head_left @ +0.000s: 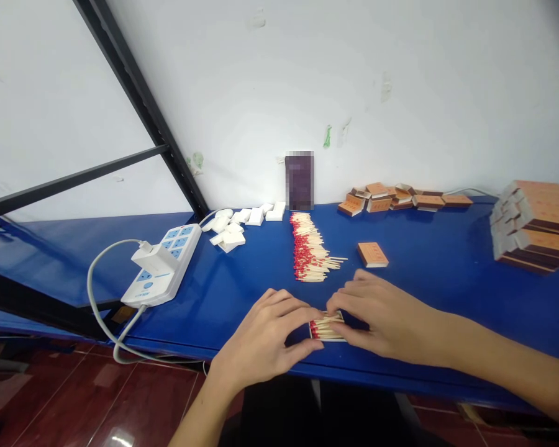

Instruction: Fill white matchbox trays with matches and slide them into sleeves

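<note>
A white matchbox tray (334, 339) full of red-headed matches (323, 329) lies near the table's front edge. My left hand (272, 332) has its thumb and index finger closed at the tray's left end. At the right end, my right hand (377, 310) pinches the tray, its thumb and fingertips over the matches' plain ends. Beyond them spreads a pile of loose matches (307, 248), red heads to the left. A single orange matchbox sleeve (372, 254) lies just past my right hand.
White empty trays (256, 216) are heaped at the back left, by a power strip (168, 267) with its cable. Orange sleeves (379, 202) lie along the wall. Stacked matchboxes (545, 217) stand at the far right. A dark upright object (300, 181) leans at the wall; a black metal frame (140, 87) rises left.
</note>
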`<state>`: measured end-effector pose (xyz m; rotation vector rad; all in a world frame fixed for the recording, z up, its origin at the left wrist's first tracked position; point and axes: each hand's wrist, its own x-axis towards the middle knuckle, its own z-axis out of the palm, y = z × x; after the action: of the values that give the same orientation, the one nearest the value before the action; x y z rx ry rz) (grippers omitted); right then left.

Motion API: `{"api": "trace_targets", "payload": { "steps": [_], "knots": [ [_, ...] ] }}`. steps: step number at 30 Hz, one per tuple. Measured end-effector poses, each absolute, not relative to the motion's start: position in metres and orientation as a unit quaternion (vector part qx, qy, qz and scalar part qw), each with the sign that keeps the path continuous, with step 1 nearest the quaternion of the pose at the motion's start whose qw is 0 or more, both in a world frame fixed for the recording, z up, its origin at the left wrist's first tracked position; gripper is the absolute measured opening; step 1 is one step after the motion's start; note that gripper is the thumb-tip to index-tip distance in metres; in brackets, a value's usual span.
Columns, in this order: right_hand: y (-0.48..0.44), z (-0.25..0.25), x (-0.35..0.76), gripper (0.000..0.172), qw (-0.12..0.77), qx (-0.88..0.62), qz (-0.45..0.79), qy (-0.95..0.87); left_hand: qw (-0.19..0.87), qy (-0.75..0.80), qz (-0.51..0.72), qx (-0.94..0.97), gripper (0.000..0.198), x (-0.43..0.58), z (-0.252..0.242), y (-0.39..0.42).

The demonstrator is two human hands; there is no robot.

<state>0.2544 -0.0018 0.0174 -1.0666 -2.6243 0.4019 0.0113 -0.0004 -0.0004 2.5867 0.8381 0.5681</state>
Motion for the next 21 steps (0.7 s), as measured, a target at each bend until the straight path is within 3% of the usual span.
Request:
{"api": "trace_targets", "payload": {
  "steps": [11,21],
  "knots": [
    [0.0007,0.0141,0.2553,0.021,0.143,-0.406,0.200,-0.881,0.194,0.309,0.205,0.908,0.029,0.0117,0.0018,-0.0005],
    [-0.0001,0.0151,0.2533,0.017,0.175,-0.376,0.211,-0.885,0.194,0.293,0.204,0.914,0.015,0.0106,0.0008,0.0011]
  ]
}}
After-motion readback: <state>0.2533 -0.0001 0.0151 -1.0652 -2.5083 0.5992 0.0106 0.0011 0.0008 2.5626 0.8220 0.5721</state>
